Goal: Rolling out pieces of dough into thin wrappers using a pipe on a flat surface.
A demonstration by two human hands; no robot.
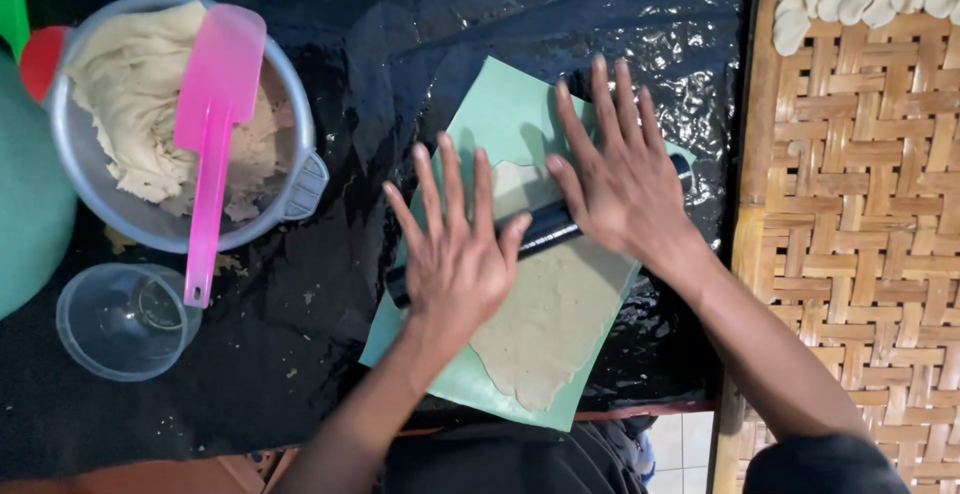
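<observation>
Black plastic sheeting (400, 44) covers the table. Both hands lie flat with fingers spread, gripping nothing: the left hand (455, 254) and right hand (620, 179) press their palms on a black rolling pin (540, 229). The pin lies across a thin sheet of beige dough (550, 319) on a green mat (500, 119). Farther left, a pink spatula (210, 124) leans in a metal bowl (290, 84) of dough, near a clear cup (125, 319). A woven bamboo tray (860, 204) sits at right.
</observation>
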